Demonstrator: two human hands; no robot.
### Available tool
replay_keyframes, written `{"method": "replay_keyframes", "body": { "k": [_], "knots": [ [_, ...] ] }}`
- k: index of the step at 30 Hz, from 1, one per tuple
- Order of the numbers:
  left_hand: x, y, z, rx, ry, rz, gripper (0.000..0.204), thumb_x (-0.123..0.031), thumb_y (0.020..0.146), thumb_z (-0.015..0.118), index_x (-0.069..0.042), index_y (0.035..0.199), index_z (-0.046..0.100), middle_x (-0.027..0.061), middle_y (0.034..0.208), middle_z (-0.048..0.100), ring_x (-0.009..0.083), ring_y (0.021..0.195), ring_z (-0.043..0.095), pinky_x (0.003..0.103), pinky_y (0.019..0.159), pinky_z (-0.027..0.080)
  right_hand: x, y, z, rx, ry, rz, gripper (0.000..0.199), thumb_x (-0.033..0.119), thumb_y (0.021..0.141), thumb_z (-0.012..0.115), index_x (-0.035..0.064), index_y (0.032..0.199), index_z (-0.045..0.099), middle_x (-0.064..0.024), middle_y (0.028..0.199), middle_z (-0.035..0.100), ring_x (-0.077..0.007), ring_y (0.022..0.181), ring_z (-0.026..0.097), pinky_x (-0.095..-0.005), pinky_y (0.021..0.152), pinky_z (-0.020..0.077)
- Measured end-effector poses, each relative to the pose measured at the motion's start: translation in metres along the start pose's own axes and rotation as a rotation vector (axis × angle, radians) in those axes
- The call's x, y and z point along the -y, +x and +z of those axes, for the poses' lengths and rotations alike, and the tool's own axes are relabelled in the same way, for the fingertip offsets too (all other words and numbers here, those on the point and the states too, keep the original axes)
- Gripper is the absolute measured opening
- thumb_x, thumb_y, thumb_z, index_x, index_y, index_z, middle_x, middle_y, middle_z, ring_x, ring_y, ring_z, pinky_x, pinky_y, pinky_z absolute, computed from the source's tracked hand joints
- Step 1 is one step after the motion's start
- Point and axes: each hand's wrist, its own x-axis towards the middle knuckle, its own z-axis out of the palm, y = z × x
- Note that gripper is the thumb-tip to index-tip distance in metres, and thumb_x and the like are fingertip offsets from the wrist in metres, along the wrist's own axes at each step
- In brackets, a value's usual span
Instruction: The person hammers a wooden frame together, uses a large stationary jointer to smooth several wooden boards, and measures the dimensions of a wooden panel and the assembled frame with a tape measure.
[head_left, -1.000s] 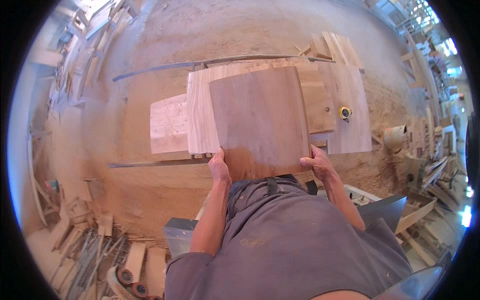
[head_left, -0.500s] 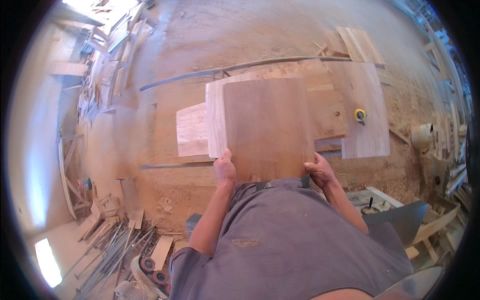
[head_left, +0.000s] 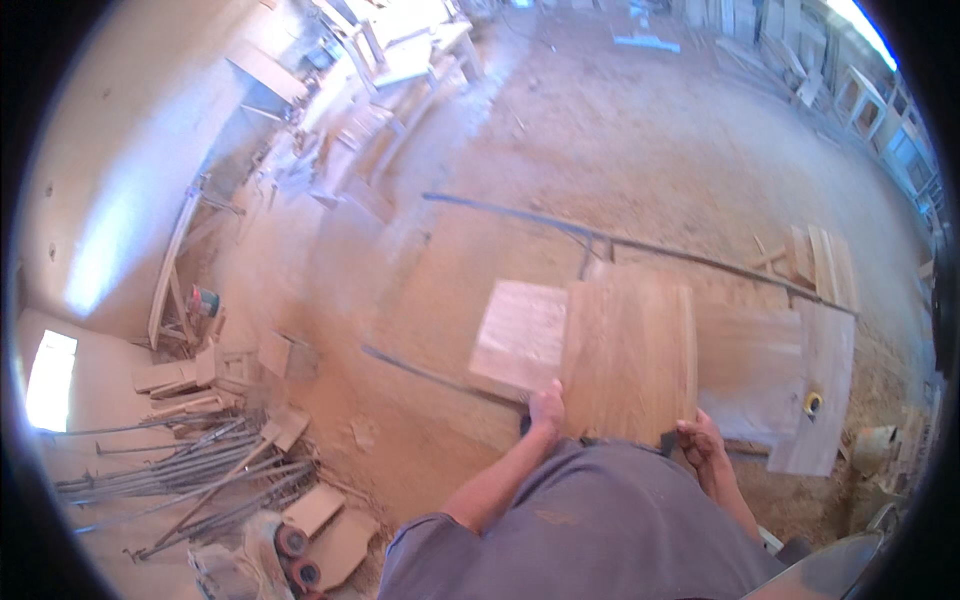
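A rectangular wooden panel [head_left: 630, 350] is held in front of my waist, its grain running away from me. My left hand [head_left: 547, 408] is closed on its near left edge, thumb on top and fingers partly hidden beneath. At the near right corner, my right hand [head_left: 700, 437] grips the panel with bent fingers. A paler board [head_left: 520, 335] shows past the panel's left edge. To its right lie a brown board [head_left: 745, 345] and a greyish board [head_left: 825, 375], with a yellow tape measure [head_left: 812, 404] on the latter.
A long metal rail [head_left: 520, 212] runs beyond the boards, and a second rail [head_left: 430, 375] lies nearer. Metal bars [head_left: 190, 460] and wood scraps [head_left: 175, 375] are piled at the left. A machine with red-rimmed wheels [head_left: 290, 545] stands near left. Offcuts [head_left: 820, 260] lie far right.
My view has swung left, so the boards and tape measure appear farther right and lower. Both hands still grip the panel, whose visible face looks lighter now.
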Motion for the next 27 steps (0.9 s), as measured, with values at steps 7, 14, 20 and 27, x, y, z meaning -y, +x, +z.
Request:
{"method": "replay_keyframes", "body": {
  "k": [7, 14, 20, 27],
  "knots": [
    [-0.026, 0.125, -0.034, 0.159, 0.547, 0.277, 0.040, -0.028, 0.101, 0.045, 0.004, 0.098, 0.068, 0.0283, 0.098, 0.068, 0.0440, 0.093, 0.066, 0.052, 0.079, 0.051, -0.024, 0.036, 0.080, -0.238, 0.038, -0.125, 0.053, 0.002, 0.081, 0.067, -0.0008, 0.133, 0.055, -0.0050, 0.104, 0.068, -0.0163, 0.081, 0.064, -0.0301, 0.071, 0.0540],
    [-0.017, 0.150, 0.048, 0.654, 0.218, 0.374, 0.021, -0.013, 0.094, 0.048, 0.001, 0.093, 0.063, 0.0122, 0.073, 0.060, 0.0249, 0.063, 0.058, 0.041, 0.053, 0.043, -0.001, 0.031, 0.036, -0.423, -0.241, -0.293, 0.038, 0.019, 0.080, 0.075, 0.0031, 0.113, 0.067, -0.0100, 0.097, 0.071, -0.0212, 0.087, 0.067, -0.0380, 0.079, 0.0553],
    [-0.057, 0.104, 0.033, 0.834, 0.450, 0.171, 0.028, -0.020, 0.095, 0.056, 0.005, 0.106, 0.062, 0.0101, 0.085, 0.063, 0.0163, 0.069, 0.064, 0.030, 0.053, 0.050, 0.004, -0.017, -0.131, -1.271, -0.780, -0.232, 0.039, 0.020, 0.077, 0.071, 0.0099, 0.114, 0.071, -0.0150, 0.105, 0.074, -0.0304, 0.098, 0.071, -0.0408, 0.085, 0.0555],
    [0.012, 0.101, -0.153, 0.533, 0.501, -0.129, 0.028, -0.014, 0.092, 0.057, 0.002, 0.115, 0.061, 0.0055, 0.079, 0.059, 0.0128, 0.060, 0.057, 0.028, 0.051, 0.046, 0.059, 0.050, -0.357, -1.399, -0.785, -0.355, 0.043, 0.009, 0.079, 0.069, 0.0077, 0.122, 0.071, -0.0175, 0.110, 0.074, -0.0287, 0.106, 0.070, -0.0413, 0.094, 0.0532]
  ]
}}
